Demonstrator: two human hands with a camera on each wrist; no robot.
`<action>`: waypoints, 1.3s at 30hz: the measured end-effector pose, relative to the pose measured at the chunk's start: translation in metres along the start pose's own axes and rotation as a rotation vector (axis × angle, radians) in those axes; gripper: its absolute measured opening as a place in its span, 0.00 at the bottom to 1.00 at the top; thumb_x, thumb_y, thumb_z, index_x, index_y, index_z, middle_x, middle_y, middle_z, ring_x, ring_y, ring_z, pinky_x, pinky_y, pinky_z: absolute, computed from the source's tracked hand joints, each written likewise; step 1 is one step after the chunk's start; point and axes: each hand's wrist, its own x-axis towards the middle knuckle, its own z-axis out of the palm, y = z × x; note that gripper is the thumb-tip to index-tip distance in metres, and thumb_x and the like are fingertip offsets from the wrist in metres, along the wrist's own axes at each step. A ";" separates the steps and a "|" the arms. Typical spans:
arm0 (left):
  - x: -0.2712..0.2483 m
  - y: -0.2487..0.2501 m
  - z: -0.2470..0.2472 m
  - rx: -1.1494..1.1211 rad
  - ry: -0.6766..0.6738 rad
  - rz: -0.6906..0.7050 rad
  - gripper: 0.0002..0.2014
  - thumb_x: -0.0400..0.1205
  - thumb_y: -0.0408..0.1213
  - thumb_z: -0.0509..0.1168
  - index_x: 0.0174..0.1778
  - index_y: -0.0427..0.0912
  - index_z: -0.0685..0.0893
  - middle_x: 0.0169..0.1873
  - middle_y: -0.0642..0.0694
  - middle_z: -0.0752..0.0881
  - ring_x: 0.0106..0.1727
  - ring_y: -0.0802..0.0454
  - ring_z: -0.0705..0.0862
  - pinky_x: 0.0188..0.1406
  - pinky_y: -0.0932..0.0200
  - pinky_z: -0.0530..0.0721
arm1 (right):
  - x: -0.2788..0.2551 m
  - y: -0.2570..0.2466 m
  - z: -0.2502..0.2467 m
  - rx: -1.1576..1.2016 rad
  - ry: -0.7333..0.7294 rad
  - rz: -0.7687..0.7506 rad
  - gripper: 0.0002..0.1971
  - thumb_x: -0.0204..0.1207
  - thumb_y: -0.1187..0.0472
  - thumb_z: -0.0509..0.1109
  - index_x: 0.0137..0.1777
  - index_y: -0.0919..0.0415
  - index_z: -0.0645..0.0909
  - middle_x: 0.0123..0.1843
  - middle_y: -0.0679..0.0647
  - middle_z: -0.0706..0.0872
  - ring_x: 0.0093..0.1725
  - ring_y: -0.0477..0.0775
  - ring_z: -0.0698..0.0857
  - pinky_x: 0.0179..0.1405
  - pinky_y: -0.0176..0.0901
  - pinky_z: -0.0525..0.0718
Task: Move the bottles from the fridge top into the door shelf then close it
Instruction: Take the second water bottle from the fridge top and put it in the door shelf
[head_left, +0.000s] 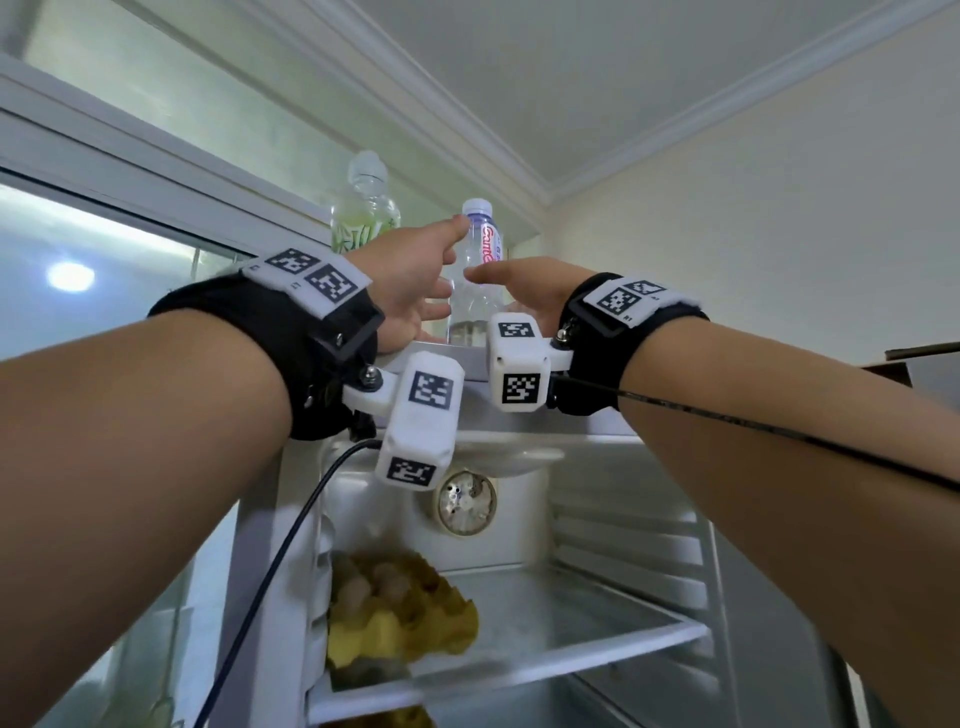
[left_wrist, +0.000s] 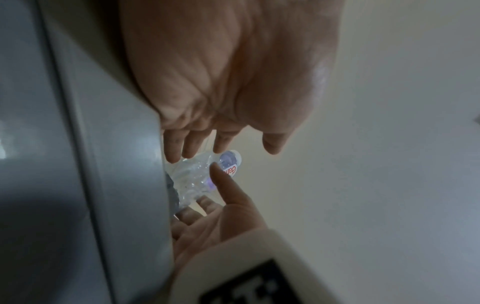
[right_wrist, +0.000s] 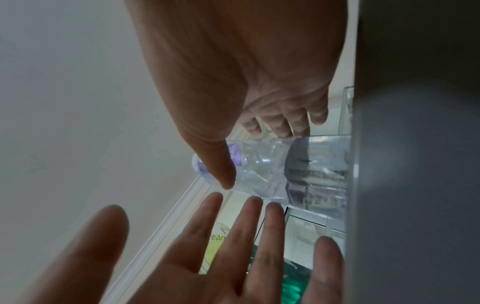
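A clear water bottle (head_left: 475, 291) with a purple cap stands upright on the fridge top (head_left: 470, 366). My two hands flank it. On its left my left hand (head_left: 436, 270) has straight spread fingers, with the thumb up by the cap. On its right my right hand (head_left: 514, 286) lays its thumb against the label. The right wrist view shows that thumb on the bottle (right_wrist: 259, 164) near the neck, with the fingers (right_wrist: 285, 127) reaching past its far side. Neither hand is curled round it. A green-labelled bottle (head_left: 366, 213) stands behind, to the left.
The fridge stands open below my arms. A yellow egg tray (head_left: 395, 603) sits at the left of a glass shelf (head_left: 597, 618), under a round dial (head_left: 464, 501). A black cable (head_left: 270, 571) hangs from my left wrist. A window frame (head_left: 156, 171) runs behind the bottles.
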 end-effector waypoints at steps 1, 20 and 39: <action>0.001 0.000 -0.001 -0.003 -0.010 0.000 0.29 0.81 0.62 0.58 0.74 0.48 0.72 0.77 0.37 0.70 0.76 0.41 0.71 0.73 0.38 0.71 | 0.000 0.001 0.000 -0.004 -0.009 -0.008 0.29 0.74 0.52 0.74 0.72 0.60 0.70 0.53 0.60 0.83 0.48 0.59 0.87 0.59 0.54 0.84; -0.043 -0.001 0.059 -0.010 0.043 0.434 0.18 0.77 0.52 0.70 0.60 0.52 0.77 0.51 0.51 0.84 0.47 0.57 0.86 0.48 0.48 0.88 | -0.114 0.017 -0.064 -0.050 0.077 -0.408 0.35 0.66 0.61 0.83 0.70 0.59 0.68 0.54 0.62 0.83 0.54 0.65 0.90 0.51 0.56 0.91; -0.115 -0.041 0.304 -0.243 -0.509 0.093 0.23 0.68 0.47 0.71 0.57 0.48 0.75 0.47 0.51 0.87 0.43 0.58 0.88 0.48 0.47 0.88 | -0.272 0.088 -0.255 -0.595 0.257 -0.078 0.49 0.65 0.63 0.83 0.80 0.45 0.57 0.43 0.51 0.83 0.34 0.42 0.83 0.33 0.33 0.84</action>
